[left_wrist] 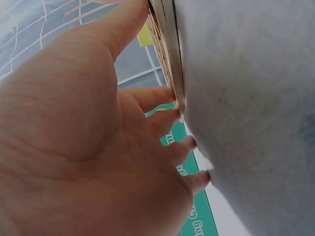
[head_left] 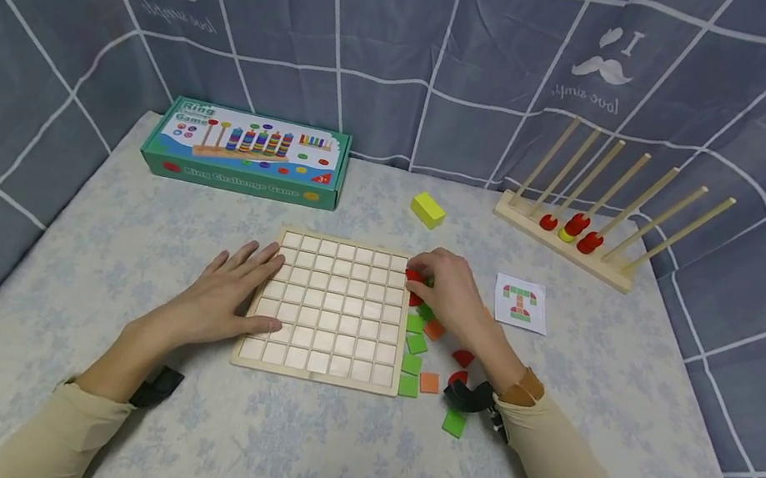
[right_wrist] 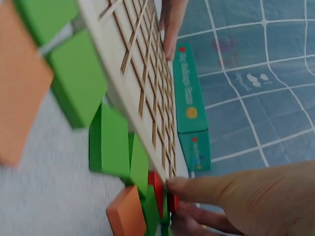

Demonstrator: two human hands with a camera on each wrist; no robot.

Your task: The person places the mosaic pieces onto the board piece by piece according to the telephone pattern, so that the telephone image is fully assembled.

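A wooden grid board (head_left: 334, 296) with bare square cells lies mid-table. My left hand (head_left: 221, 296) rests at its left edge, fingers spread and thumb over the cells; in the left wrist view the fingertips (left_wrist: 189, 142) reach the edge and the table. My right hand (head_left: 451, 288) is at the board's upper right edge. Its thumb and fingers pinch a red quarter-round piece (head_left: 413, 275), partly hidden by them. Around and below that hand lie green square tiles (head_left: 411, 364), orange tiles (head_left: 430, 383) and red quarter-round pieces (head_left: 463, 358).
To the right lies a pattern card (head_left: 521, 303). Behind stand a green Ring Challenge Game box (head_left: 245, 152), a yellow block (head_left: 428, 209) and a wooden peg rack (head_left: 565, 240) with several red and yellow rings. A grey checked curtain (head_left: 386, 37) hangs around the table.
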